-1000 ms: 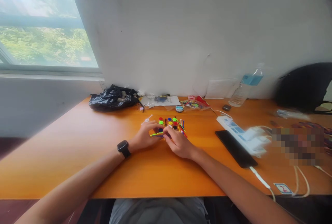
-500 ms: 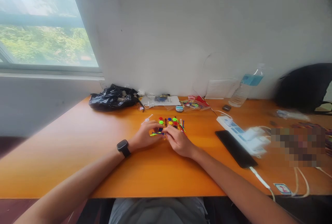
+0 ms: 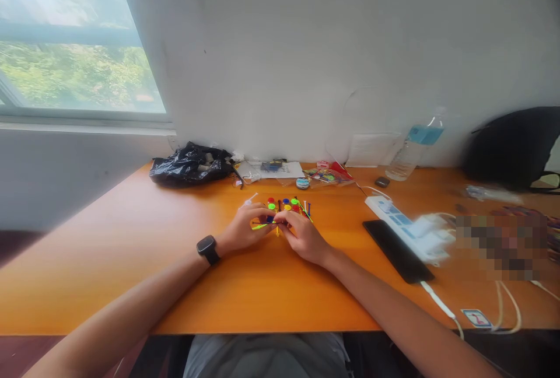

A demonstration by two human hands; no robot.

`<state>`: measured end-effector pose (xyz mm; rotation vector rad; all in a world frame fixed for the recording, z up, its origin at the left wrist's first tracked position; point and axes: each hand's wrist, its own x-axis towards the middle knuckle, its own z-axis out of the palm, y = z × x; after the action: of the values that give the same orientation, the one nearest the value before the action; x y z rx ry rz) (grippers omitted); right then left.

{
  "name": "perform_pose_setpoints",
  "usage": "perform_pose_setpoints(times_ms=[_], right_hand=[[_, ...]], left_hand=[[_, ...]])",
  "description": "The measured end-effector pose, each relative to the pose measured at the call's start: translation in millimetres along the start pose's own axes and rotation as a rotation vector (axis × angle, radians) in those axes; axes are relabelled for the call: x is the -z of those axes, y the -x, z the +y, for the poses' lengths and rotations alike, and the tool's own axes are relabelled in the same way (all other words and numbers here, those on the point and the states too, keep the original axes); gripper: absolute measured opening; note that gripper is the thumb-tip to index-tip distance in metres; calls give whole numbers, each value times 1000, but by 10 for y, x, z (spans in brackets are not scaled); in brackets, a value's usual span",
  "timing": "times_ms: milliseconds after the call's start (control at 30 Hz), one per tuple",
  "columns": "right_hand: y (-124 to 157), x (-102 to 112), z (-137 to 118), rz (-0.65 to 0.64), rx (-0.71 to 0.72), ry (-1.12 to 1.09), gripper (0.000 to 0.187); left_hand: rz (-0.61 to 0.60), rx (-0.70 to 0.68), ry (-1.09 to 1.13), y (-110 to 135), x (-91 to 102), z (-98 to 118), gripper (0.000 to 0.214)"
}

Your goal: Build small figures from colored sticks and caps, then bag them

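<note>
My left hand (image 3: 244, 226), with a watch on its wrist, is closed in a pinch, its thumb and fingers curved round a small gap. Across that gap lies a thin dark plastic stick (image 3: 261, 223). The fingertips of my right hand (image 3: 305, 241) pinch its right end, meeting the left fingertips. A yellow-green stick (image 3: 262, 227) shows just below it. Right behind the fingers stand small round-topped pieces: green (image 3: 272, 206), red (image 3: 271, 200), blue (image 3: 286, 201) and yellow (image 3: 287, 207). White (image 3: 305, 205) and blue sticks (image 3: 309, 209) lie to their right.
A black plastic bag (image 3: 190, 165) lies at the back left. Along the wall are a small round tin (image 3: 302, 183), a bag of colourful parts (image 3: 328, 176) and a water bottle (image 3: 406, 156). A power strip (image 3: 396, 214) and a phone (image 3: 396, 249) with cables lie right.
My right fingers have shifted slightly at the dark stick, and its left end now shows more clearly. A yellow piece below the fingertips is more visible. My forearms stay almost still.
</note>
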<state>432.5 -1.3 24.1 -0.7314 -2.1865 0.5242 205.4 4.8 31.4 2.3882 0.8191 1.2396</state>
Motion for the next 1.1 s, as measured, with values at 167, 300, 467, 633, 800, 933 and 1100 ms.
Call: perform_pose_setpoints(times_ms=[167, 300, 467, 633, 800, 933, 1100], right_hand=[[2, -8, 15, 48, 7, 48, 16], [5, -7, 26, 62, 27, 63, 16], [5, -4, 27, 68, 52, 81, 15], [10, -6, 27, 76, 81, 110, 16], [11, -3, 36, 60, 77, 107, 16], [10, -5, 35, 49, 65, 94, 16], [13, -12, 19, 64, 53, 85, 18]], left_hand=[[6, -39, -27, 3, -10, -18, 16], [1, -43, -51, 8, -17, -30, 14], [-31, -21, -83, 30, -30, -58, 15], [-30, -20, -129, 46, -36, -79, 13], [-5, -31, -120, 50, -37, -80, 11], [-15, -31, -118, 51, -42, -96, 12], [-5, -34, -129, 64, -56, -137, 13]])
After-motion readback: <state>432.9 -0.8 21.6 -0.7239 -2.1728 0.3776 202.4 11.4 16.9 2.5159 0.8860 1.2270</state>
